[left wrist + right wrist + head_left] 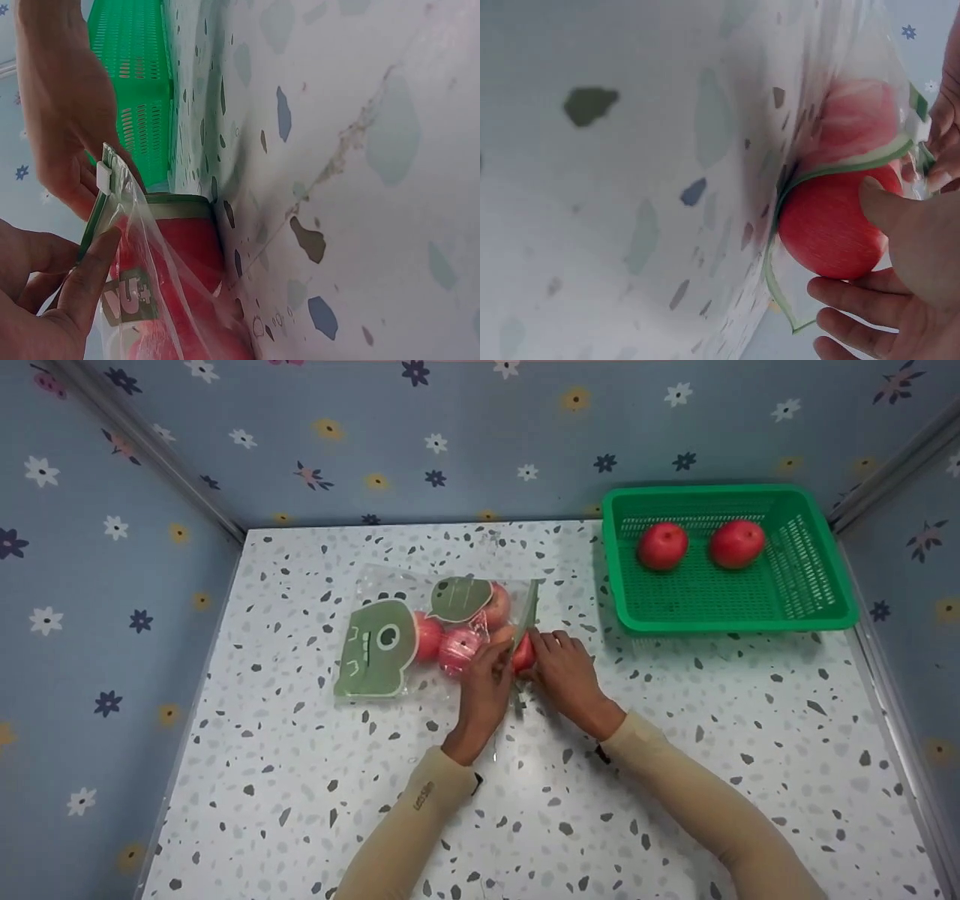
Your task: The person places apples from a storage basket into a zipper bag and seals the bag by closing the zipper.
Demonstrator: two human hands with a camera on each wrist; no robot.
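A clear zip bag (375, 660) with green dinosaur print lies on the table, its mouth facing right, with several apples inside. My left hand (484, 686) pinches the upper edge of the bag's mouth between thumb and fingers, close to the white slider (103, 178). At the opening, my right hand (571, 671) holds a red apple (832, 225), thumb on one side and fingers against the other. The green-edged rim of the bag curves around this apple, which sits partly inside. Behind it, another red apple (855, 120) shows through the plastic.
At the back right stands a green basket (739, 625) with two red apples (663, 546) in it. The speckled table (300, 795) is bordered by flower-patterned panels (480, 442) at the back and sides.
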